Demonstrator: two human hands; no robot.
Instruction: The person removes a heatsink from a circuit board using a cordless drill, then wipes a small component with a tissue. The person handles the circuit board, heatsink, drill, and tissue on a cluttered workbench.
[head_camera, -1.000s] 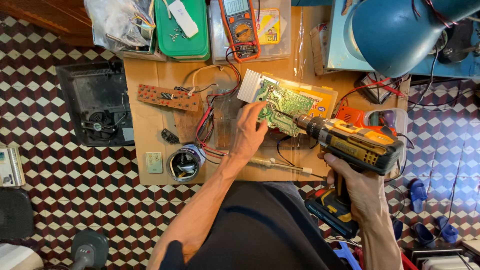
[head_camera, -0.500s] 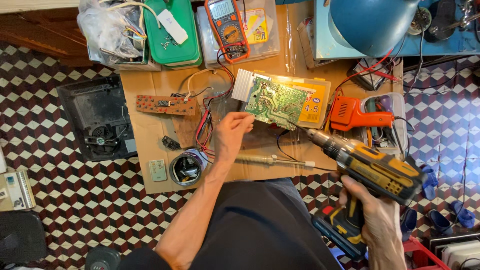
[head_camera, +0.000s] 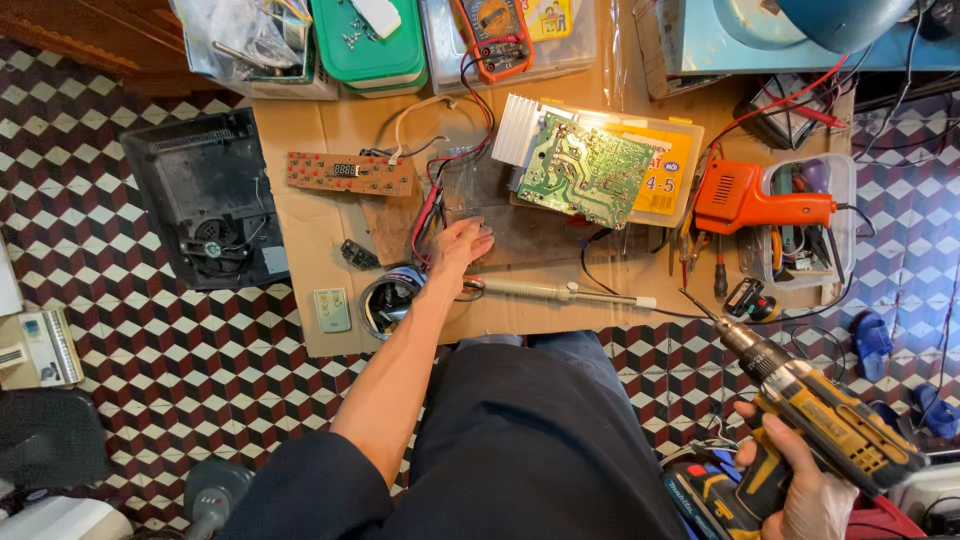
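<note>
Right hand (head_camera: 815, 495), cut off by frame, clasps cordless drill (head_camera: 820, 415); left hand (head_camera: 460, 245) lies flat, loose-fingered, on cardboard (head_camera: 320, 225).

A yellow-and-black drill (head_camera: 825, 425), an orange soldering gun (head_camera: 752, 198), a green circuit board (head_camera: 585, 170) and a green box (head_camera: 367, 45) stand out — all above a floor (head_camera: 90, 230) chequered maroon, white and black.

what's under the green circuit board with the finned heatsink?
The green circuit board lies on a yellow-lidded flat plastic box, which rests on the cardboard sheet. The box's contents and the board's underside are hidden.
</note>
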